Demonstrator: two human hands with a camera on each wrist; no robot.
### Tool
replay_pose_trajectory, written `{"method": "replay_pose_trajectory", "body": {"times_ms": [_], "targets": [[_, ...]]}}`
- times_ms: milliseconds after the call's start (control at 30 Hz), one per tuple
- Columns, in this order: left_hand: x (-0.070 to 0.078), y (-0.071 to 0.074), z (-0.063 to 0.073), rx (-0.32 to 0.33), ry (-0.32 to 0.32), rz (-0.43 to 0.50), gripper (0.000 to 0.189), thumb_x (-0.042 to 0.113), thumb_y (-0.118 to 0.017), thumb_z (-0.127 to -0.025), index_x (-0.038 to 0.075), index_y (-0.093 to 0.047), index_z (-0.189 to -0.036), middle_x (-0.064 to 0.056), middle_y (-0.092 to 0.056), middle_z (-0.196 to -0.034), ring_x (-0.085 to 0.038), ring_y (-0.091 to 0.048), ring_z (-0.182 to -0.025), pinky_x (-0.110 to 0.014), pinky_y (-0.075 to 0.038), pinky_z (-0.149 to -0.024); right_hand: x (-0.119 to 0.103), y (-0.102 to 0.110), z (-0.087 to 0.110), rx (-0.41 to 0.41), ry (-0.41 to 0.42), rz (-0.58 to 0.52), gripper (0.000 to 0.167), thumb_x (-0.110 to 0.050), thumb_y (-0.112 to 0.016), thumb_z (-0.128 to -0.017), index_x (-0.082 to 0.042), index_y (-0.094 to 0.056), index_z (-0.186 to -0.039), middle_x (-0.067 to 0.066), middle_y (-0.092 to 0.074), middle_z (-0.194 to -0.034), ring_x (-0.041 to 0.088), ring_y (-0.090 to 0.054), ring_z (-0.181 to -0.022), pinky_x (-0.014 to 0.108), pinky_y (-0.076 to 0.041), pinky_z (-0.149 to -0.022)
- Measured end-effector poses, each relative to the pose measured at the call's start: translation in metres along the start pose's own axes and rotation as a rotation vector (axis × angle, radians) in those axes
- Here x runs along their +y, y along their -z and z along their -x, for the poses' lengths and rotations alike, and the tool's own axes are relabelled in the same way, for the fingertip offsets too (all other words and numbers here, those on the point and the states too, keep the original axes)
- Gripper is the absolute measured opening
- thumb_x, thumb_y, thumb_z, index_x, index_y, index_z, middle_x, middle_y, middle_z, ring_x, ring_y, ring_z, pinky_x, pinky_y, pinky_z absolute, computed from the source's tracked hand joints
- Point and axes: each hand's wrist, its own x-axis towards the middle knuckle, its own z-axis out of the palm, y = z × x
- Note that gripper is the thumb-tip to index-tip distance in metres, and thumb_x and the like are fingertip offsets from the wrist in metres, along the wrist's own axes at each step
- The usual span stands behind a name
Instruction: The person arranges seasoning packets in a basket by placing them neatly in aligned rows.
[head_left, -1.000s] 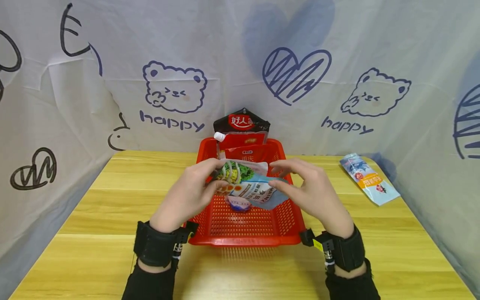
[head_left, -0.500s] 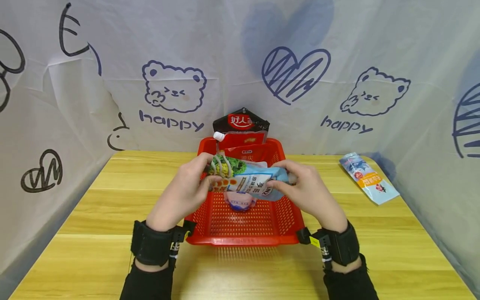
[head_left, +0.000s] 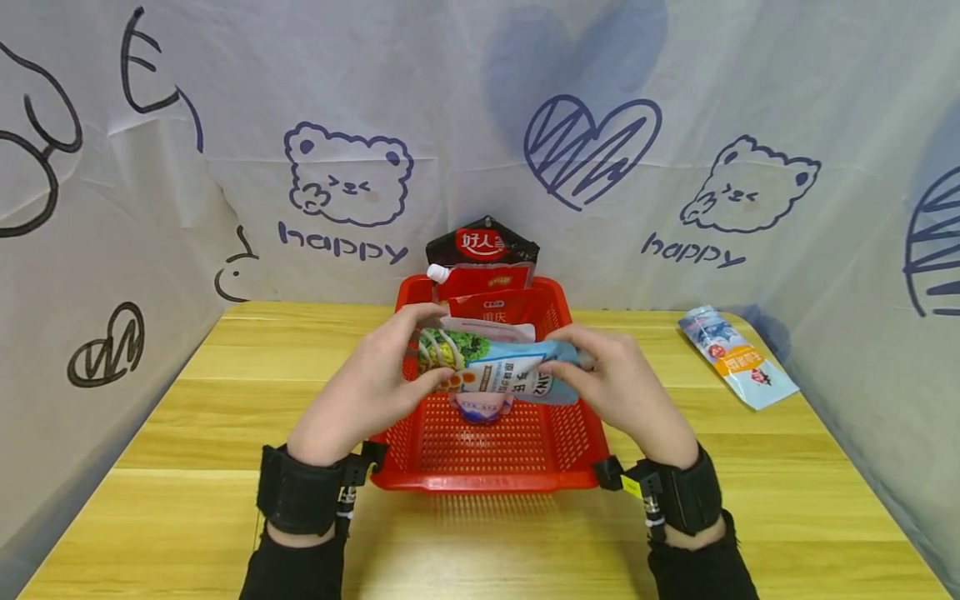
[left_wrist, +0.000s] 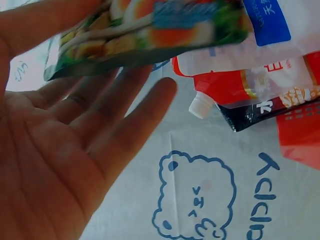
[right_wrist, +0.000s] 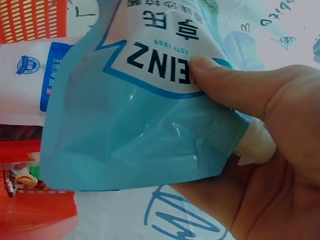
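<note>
My right hand (head_left: 626, 387) pinches the spout end of a light-blue Heinz salad dressing pouch (head_left: 513, 377), thumb on its printed front. A pale cap (right_wrist: 257, 142) sticks out beside that palm. My left hand (head_left: 371, 383) is at the pouch's other end, which has a salad picture. Its thumb lies over the front, and in the left wrist view its fingers (left_wrist: 132, 125) extend fairly straight behind the lower edge; some fingertips are hidden. The pouch is held sideways above a red plastic basket (head_left: 487, 482).
Upright at the basket's back are a black-topped packet (head_left: 480, 242), a red pouch with a white cap (head_left: 438, 272) and a white-and-blue bag (head_left: 480, 407) in front. A blue-and-orange packet (head_left: 738, 357) lies on the wooden table (head_left: 225, 400) at right. Drawn-on cloth (head_left: 465, 92) hangs behind.
The pouch has swung from slanted to nearly level. My right hand has taken hold of its spout end; the left hand has moved slightly left and its fingers have loosened.
</note>
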Motion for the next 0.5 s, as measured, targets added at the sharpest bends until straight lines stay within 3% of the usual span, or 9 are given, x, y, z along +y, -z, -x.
{"method": "replay_pose_trajectory", "body": {"times_ms": [100, 167, 300, 500], "targets": [[0.003, -0.001, 0.0, 0.008, -0.041, -0.05, 0.067, 0.008, -0.088, -0.084, 0.007, -0.055, -0.142, -0.008, -0.064, -0.128, -0.022, -0.063, -0.113, -0.042, -0.057, -0.099, -0.003, 0.001, 0.001, -0.015, 0.027, 0.036, 0.02, -0.007, -0.082, -0.089, -0.011, -0.074, -0.107, 0.003, -0.076, -0.101, 0.017, -0.071, -0.083, 0.038, -0.064, -0.076], [0.005, -0.002, 0.001, 0.006, -0.067, -0.085, 0.061, 0.008, -0.089, -0.082, 0.01, -0.062, -0.137, -0.006, -0.065, -0.124, -0.021, -0.065, -0.107, -0.041, -0.059, -0.095, -0.005, 0.001, 0.002, -0.024, 0.049, 0.061, 0.021, -0.007, -0.083, -0.087, -0.012, -0.075, -0.105, 0.002, -0.076, -0.099, 0.015, -0.069, -0.082, 0.037, -0.064, -0.077], [0.009, -0.008, 0.001, -0.032, -0.089, -0.15, 0.045, 0.008, -0.088, -0.083, 0.013, -0.071, -0.124, -0.005, -0.069, -0.124, -0.024, -0.067, -0.11, -0.044, -0.059, -0.095, -0.008, 0.001, 0.003, -0.042, 0.074, 0.09, 0.021, -0.008, -0.084, -0.086, -0.012, -0.076, -0.105, -0.001, -0.075, -0.096, 0.013, -0.066, -0.079, 0.033, -0.063, -0.077], [0.009, -0.014, 0.001, -0.045, -0.122, -0.187, 0.032, 0.003, -0.084, -0.086, 0.009, -0.071, -0.114, -0.004, -0.073, -0.11, -0.018, -0.067, -0.096, -0.037, -0.061, -0.089, -0.009, 0.0, 0.003, -0.038, 0.086, 0.095, 0.021, -0.01, -0.084, -0.086, -0.012, -0.076, -0.105, -0.002, -0.075, -0.095, 0.012, -0.065, -0.078, 0.03, -0.062, -0.076]]}}
